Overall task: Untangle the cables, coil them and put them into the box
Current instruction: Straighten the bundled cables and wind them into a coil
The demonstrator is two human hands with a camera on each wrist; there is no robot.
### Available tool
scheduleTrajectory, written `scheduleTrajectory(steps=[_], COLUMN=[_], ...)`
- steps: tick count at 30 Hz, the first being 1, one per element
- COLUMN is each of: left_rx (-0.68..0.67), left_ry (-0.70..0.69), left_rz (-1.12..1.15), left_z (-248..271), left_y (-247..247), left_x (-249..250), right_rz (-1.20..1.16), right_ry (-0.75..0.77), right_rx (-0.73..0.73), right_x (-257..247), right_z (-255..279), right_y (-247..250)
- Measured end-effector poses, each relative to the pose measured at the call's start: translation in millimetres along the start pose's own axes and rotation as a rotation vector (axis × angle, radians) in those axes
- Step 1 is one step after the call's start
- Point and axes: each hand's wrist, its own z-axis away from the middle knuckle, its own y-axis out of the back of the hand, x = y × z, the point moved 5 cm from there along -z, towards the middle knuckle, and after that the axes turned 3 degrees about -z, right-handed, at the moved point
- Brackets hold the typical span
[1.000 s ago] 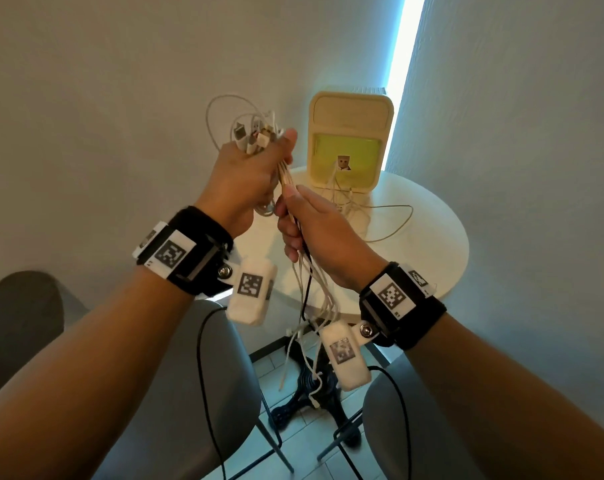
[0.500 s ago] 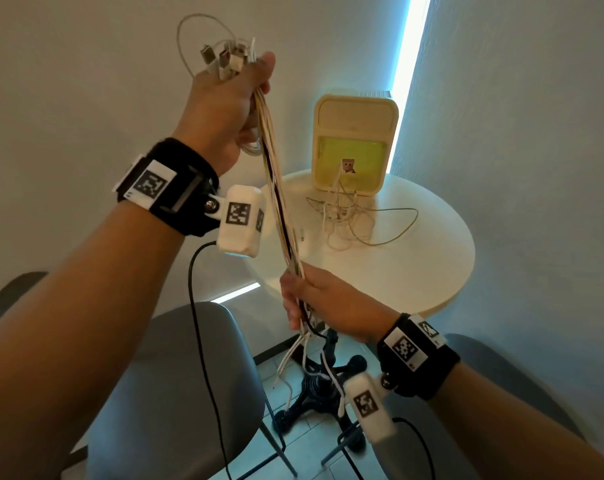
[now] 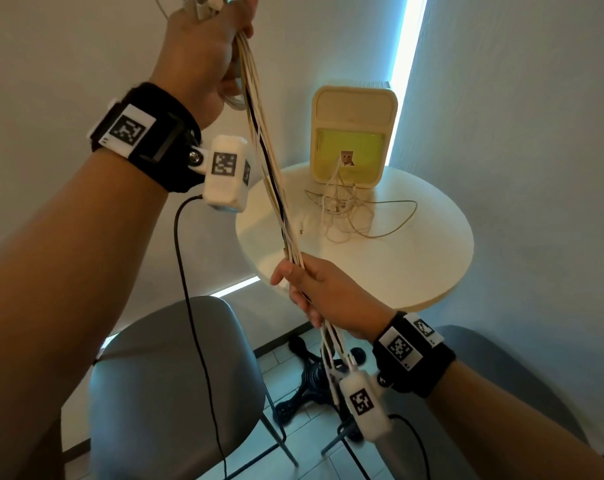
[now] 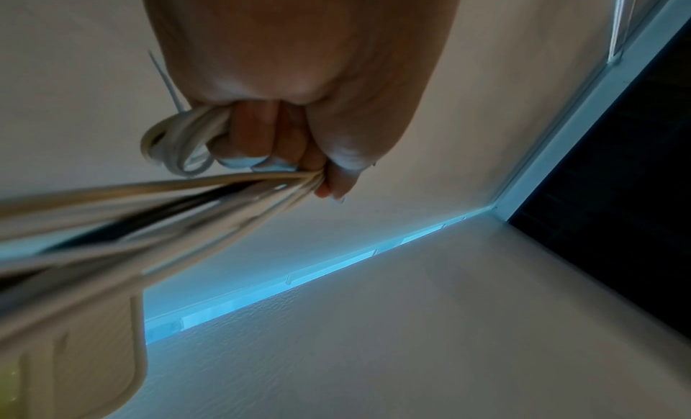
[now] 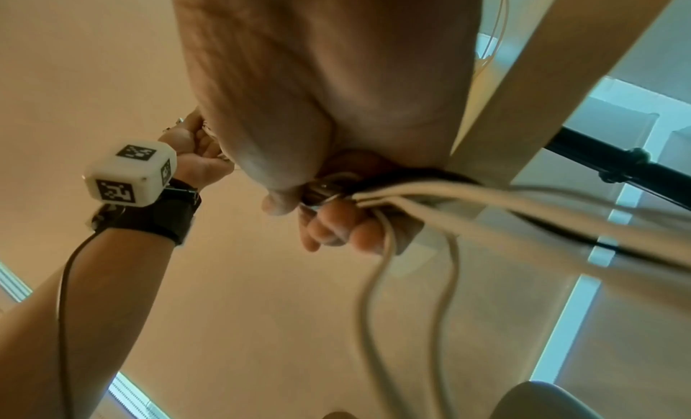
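Left hand [image 3: 203, 53]: raised high, fist clenched around the top of the cable bundle [image 3: 269, 174]
Right hand [image 3: 323, 292]: lower, fingers wrapped round the same taut bundle; ends dangle below
Box [image 3: 352, 133]: upright on the round table [image 3: 432, 258]; loose cables [image 3: 345, 213] before it

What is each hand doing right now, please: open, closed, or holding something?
Left hand: closed, gripping the upper end of the cable bundle.
Right hand: closed around the same cable bundle, lower down.
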Motion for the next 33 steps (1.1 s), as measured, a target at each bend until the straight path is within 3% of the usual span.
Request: scheduleTrajectory(steps=[8,15,18,22,24,29,33], left_rx=[0.075,0.050,0.054,0.056,0.054,0.067,0.063], left_ry=[0.010,0.079,0.103,0.129,0.132,0.138,0.129], left_rz=[0.012,0.038,0.055,0.073,0.081,0.103,0.097], left_z=[-9,2,8,11,13,15,14], left_y=[18,20,16,15,14,15,20], left_x=[-2,-20,-25,-24,-24,-22,-16], right_rz=[-0.177,-0.003,0.035,0.243,0.171,0.030,-0.058], right_ry=[0.011,-0.089,-0.142,-0.077,-0.079,-0.116,-0.172], right_rx=[0.021,-0.170,-0.057,0.052,0.048,-0.152,-0.104], right_x=[6,32,45,41,43,60,82], right_z=[0,15,15,16,19,26,28], right_y=[-7,-25,-23,-26,-28,-38,-36])
